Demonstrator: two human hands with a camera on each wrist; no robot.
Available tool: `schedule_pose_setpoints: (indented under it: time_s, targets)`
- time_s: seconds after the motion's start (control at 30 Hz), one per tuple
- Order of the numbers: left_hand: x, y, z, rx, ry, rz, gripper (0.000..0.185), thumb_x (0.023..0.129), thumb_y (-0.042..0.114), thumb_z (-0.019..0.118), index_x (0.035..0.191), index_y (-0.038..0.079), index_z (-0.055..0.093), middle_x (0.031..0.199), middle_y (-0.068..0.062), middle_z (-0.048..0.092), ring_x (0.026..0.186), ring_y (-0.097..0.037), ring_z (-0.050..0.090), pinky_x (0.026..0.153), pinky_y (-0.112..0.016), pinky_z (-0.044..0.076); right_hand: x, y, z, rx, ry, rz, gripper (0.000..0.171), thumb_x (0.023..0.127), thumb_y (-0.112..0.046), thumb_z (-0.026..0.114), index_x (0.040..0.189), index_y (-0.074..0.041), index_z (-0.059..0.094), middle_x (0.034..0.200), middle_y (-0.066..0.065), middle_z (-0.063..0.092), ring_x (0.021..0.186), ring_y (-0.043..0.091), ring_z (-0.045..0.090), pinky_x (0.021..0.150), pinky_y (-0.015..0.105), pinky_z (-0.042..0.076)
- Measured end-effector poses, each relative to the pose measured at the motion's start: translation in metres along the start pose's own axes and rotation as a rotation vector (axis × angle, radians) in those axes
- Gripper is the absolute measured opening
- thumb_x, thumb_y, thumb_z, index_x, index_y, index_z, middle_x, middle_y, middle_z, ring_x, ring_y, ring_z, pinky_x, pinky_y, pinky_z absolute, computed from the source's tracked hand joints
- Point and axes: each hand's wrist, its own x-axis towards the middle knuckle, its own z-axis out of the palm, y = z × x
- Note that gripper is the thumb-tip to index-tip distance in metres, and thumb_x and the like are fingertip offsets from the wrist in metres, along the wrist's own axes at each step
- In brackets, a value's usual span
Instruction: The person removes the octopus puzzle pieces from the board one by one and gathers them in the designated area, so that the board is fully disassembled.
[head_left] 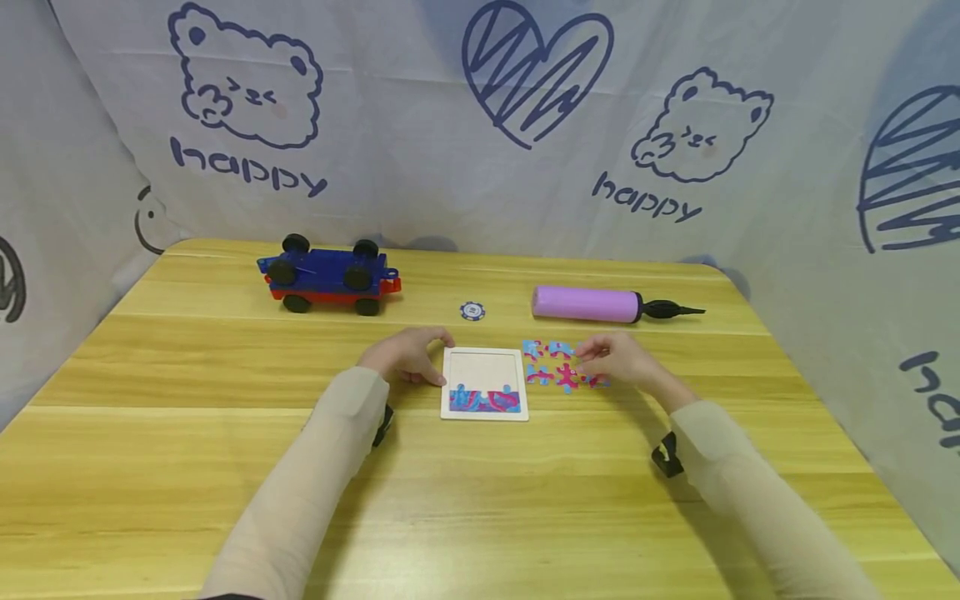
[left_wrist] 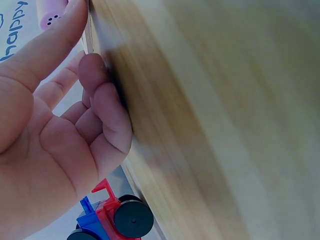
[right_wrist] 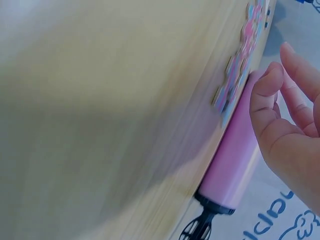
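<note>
A square puzzle tray (head_left: 483,350) with a pale rim lies on the table, its lower strip filled with purple, blue and pink puzzle pieces (head_left: 484,401). My left hand (head_left: 408,354) rests at the tray's left side, index finger by the upper left corner and thumb at the left edge. In the left wrist view, the other fingers of the left hand (left_wrist: 60,120) curl loosely. Right of the tray lie several loose pink and blue puzzle pieces (head_left: 538,375). My right hand (head_left: 617,358) hovers over their right side; the right wrist view shows nothing held between its bent fingers (right_wrist: 267,82).
A blue and red toy vehicle (head_left: 330,271) with black wheels lies at the back left. A blue and white poker chip (head_left: 472,311) sits behind the tray. A purple hand pump (head_left: 587,304) with a black nozzle lies at the back right. Behind the table hangs a printed white cloth (head_left: 405,108).
</note>
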Motion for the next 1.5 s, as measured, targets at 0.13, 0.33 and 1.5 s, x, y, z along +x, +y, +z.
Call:
schedule_pose_setpoints:
  time_s: [0.13,0.33,1.5]
  targets:
    - [0.000,0.000,0.000,0.001,-0.003,-0.003,0.055,0.077,0.011,0.071,0.124,0.015,0.044,0.099,-0.013,0.048,0.057,-0.015,0.046,0.052,-0.024,0.041,0.004,-0.008,0.007,0.000,-0.005,-0.006,0.028,0.078,-0.004,0.067,0.100,0.011,0.058,0.082,0.008,0.058,0.066,0.012,0.053,0.062,0.027,0.048]
    - [0.001,0.001,-0.001,0.001,-0.009,-0.011,0.056,0.077,0.012,0.071,0.125,0.016,0.044,0.089,-0.012,0.048,0.056,-0.016,0.045,0.051,-0.024,0.041,0.010,-0.017,0.018,0.022,-0.022,-0.027,0.026,0.078,-0.003,0.066,0.099,0.011,0.058,0.081,0.008,0.060,0.063,0.014,0.054,0.058,0.028,0.048]
    - [0.001,0.000,-0.002,0.000,-0.012,-0.003,0.056,0.076,0.012,0.072,0.124,0.014,0.044,0.085,-0.011,0.048,0.054,-0.015,0.044,0.049,-0.023,0.040,0.028,-0.065,0.091,0.068,-0.224,-0.080,0.027,0.076,-0.003,0.069,0.100,0.005,0.061,0.066,0.005,0.058,0.045,0.011,0.049,0.046,0.023,0.044]
